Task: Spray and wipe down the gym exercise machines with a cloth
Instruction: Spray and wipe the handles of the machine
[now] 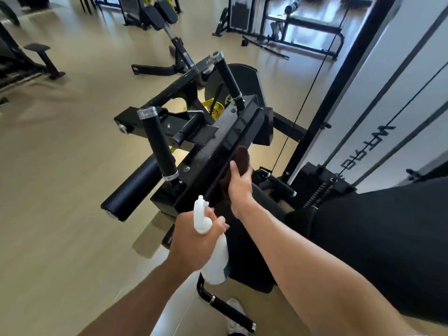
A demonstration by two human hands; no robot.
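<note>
A black exercise machine [232, 132] with two upright grip handles and a glossy flat bar fills the middle of the head view. My right hand [240, 187] presses a dark brown cloth [243, 157] against the edge of that bar. Part of the cloth is hidden under my palm. My left hand [194, 241] sits lower and closer to me, wrapped around the neck of a white spray bottle [213, 258], whose nozzle points up toward the bar.
A black foam roller pad [132, 187] juts out left of the bar. The machine's white weight-stack tower with cables [378, 112] stands to the right. Other machines [155, 13] stand across the beige floor. A low black handle [225, 306] and my shoe are near my feet.
</note>
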